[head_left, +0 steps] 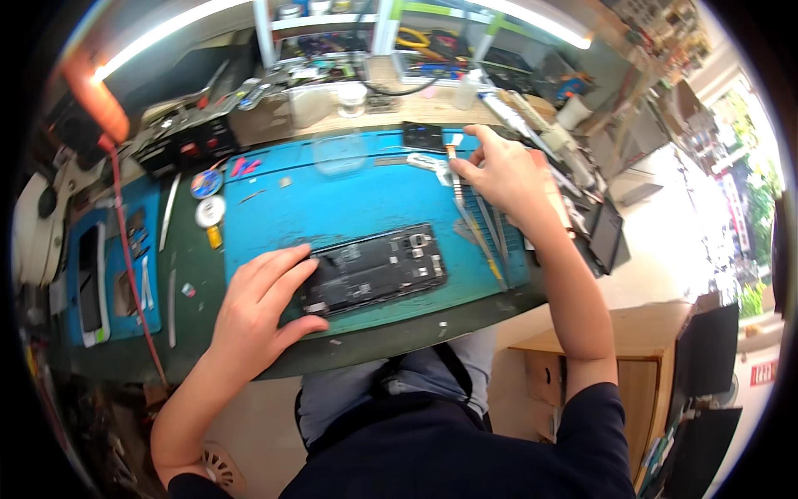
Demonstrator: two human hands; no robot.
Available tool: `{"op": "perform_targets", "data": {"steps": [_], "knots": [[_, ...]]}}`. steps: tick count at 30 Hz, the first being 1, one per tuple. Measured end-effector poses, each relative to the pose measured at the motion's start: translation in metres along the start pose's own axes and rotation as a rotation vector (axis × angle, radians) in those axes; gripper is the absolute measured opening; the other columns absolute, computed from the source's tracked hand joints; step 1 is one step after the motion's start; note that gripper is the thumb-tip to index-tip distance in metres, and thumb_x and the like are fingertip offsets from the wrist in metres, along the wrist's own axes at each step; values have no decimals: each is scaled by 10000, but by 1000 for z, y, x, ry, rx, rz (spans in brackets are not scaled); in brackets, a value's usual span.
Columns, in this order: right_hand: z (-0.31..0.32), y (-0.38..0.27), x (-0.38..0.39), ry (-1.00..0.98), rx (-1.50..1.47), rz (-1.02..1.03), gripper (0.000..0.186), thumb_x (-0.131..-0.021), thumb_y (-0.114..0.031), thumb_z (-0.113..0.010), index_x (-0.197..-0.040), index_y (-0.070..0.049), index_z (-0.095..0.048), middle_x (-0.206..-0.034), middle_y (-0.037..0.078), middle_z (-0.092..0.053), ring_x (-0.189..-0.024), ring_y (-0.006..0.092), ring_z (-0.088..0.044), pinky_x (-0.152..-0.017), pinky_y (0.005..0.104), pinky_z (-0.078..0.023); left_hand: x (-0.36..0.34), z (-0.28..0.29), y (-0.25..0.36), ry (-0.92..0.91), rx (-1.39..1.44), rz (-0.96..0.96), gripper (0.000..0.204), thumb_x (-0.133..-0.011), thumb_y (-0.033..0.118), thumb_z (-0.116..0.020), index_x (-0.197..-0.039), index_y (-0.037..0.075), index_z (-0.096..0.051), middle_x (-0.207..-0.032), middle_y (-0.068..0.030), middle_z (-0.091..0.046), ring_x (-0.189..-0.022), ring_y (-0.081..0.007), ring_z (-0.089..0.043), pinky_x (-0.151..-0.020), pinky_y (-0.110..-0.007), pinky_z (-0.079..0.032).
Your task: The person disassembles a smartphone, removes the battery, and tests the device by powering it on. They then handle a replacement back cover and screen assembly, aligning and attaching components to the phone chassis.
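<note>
A dark smartphone (374,270) lies with its inner parts exposed on the blue mat (274,208). My left hand (266,308) is at its left end, fingers spread, fingertips on or beside its edge. My right hand (495,170) is raised at the mat's back right, thumb and index finger apart, beside an upright-looking slim tool (457,187) with a pale top; whether they touch it is unclear. Thin tools (486,237) lie under and beside that hand. A small black object (422,135) and a clear plastic tray (337,154) are behind the phone.
At left are spools (208,208), an orange lamp arm (108,108), a red cord (125,249) and a second mat with a phone (90,274). Behind are instruments (183,145) and shelves (316,46). A wooden cabinet (632,349) stands at lower right.
</note>
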State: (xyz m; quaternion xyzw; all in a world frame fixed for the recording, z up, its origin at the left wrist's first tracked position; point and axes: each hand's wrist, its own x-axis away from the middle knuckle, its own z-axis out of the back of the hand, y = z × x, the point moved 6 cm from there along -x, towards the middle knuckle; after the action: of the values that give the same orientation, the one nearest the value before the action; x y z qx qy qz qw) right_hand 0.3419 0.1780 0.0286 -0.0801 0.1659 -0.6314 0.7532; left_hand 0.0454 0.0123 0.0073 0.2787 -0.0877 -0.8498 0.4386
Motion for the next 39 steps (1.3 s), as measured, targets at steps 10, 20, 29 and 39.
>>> {"op": "perform_targets", "data": {"steps": [10,20,29,39], "knots": [[32,-62,34,175,-628,136,147,-1001,-119,-616,-1007,12,-684,-844,13,-686,-700,74,-680,-610,226,-509,8,6,-22,222,231,154,300,-857,-70,-705,-1137,36,-722,-1108,-125,-706,-1013,-312,-672,-848,-382,-544],[-14,-170,89,69,-616,1031,433,-914,35,-707,-1337,27,-614,-870,117,-734,-723,238,-724,-656,321,-576,5,4,-13,129,311,-45,258,-832,-60,-725,-1067,40,-761,-982,-65,-638,-898,-265,-593,-770,-359,-499],[-22,-168,85,28,-625,1036,423,-910,7,-714,-1324,15,-626,-880,108,-737,-736,237,-720,-636,326,-569,5,-1,-15,103,296,-42,256,-836,-42,-714,-1079,34,-742,-989,-70,-635,-887,-271,-590,-769,-371,-499],[-9,-173,87,-59,-628,1011,472,-842,-88,-812,-1304,-56,-720,-986,112,-723,-759,208,-690,-660,301,-570,6,3,-19,93,353,0,359,-858,-28,-727,-1211,20,-687,-1097,-106,-677,-963,-313,-645,-850,-403,-523]]}}
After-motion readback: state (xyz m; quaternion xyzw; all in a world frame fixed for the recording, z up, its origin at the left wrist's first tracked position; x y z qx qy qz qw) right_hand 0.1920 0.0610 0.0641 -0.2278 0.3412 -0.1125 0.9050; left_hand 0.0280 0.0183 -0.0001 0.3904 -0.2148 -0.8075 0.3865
